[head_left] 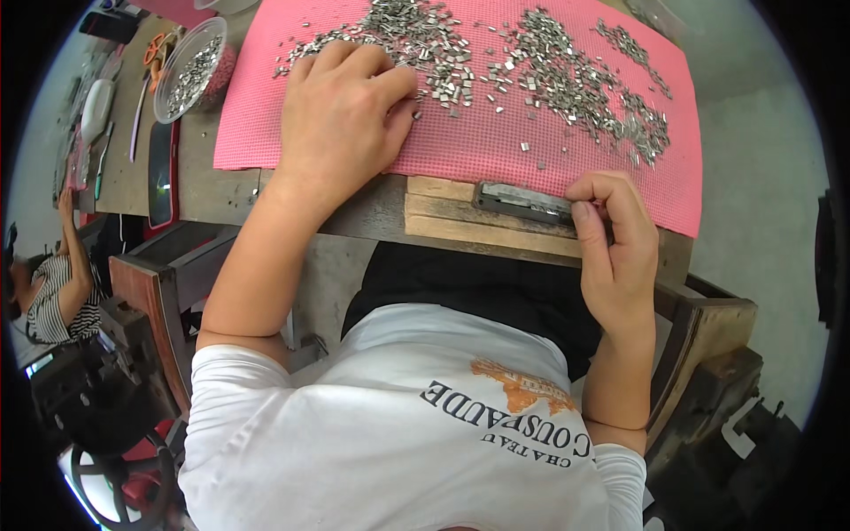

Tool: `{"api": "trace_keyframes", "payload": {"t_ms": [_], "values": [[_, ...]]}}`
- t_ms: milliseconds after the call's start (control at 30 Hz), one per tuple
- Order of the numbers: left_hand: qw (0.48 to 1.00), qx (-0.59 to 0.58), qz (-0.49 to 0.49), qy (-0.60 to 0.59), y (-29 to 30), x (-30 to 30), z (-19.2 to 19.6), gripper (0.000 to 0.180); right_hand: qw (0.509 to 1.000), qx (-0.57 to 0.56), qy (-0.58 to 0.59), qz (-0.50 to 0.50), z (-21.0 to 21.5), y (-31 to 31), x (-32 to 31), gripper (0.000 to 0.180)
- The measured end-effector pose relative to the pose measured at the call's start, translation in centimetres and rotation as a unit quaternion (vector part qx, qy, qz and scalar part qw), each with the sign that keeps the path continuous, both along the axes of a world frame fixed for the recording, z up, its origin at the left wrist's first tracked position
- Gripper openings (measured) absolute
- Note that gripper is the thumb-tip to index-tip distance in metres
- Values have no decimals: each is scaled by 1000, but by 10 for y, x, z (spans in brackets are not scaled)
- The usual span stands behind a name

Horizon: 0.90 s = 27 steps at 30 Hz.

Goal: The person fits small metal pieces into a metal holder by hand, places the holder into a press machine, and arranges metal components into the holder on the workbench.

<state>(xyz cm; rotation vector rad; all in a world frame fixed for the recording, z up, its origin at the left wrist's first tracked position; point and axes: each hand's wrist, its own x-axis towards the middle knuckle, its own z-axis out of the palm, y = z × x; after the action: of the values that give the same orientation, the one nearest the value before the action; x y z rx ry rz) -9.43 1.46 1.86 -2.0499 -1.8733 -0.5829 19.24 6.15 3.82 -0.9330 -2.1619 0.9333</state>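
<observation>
My left hand (345, 111) rests over the near edge of a pile of small silvery metal pieces (452, 75) on a pink textured mat (257, 133). Its fingers curl down, and whatever lies under their tips is hidden. With thumb and bent fingers, my right hand (615, 221) grips the right end of a narrow dark metal block (522, 201). That block lies lengthwise on a grooved wooden board (434, 208) at the table's near edge. A second, wider spread of metal pieces (567, 75) covers the mat's right side.
Left of the mat stands a clear round tub (190, 75) of metal pieces. A red-edged phone (162, 173), orange-handled scissors (155, 49) and a white rounded object (96, 111) lie beyond it. Another person (66, 283) sits at far left. Machinery (106, 389) stands below.
</observation>
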Motion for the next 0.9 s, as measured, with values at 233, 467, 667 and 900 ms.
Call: {"api": "trace_keyframes", "payload": {"t_ms": [233, 467, 667, 900], "values": [[995, -56, -31, -71, -2, -4, 0, 14, 999, 43, 2, 14, -7, -7, 5, 10], [993, -49, -78, -69, -11, 8, 2, 13, 996, 82, -13, 22, -11, -6, 1, 10], [993, -61, -97, -33, -16, 3, 9, 12, 996, 85, -7, 15, -13, -6, -1, 12], [993, -79, -81, -40, -16, 11, 16, 12, 997, 82, -4, 12, -15, -6, 1, 13]]}}
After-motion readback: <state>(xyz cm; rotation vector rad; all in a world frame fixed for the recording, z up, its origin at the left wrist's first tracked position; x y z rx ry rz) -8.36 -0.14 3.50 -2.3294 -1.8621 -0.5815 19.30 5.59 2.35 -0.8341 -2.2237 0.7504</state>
